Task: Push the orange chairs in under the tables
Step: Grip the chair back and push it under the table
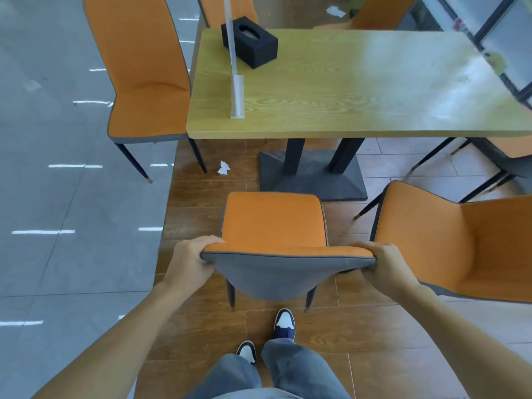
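Observation:
An orange chair with a grey back stands on the wooden floor directly in front of me, facing the light wooden table. Its seat front is short of the table's near edge, beside the table's dark base. My left hand grips the left end of the chair's backrest top. My right hand grips the right end. A second orange chair stands close on the right, turned at an angle. A third orange chair stands at the table's left end.
A black tissue box and a clear upright sign holder sit on the table. More orange chairs stand at the far side. Crumpled paper lies on the floor. Grey tiled floor spreads to the left. My feet stand behind the chair.

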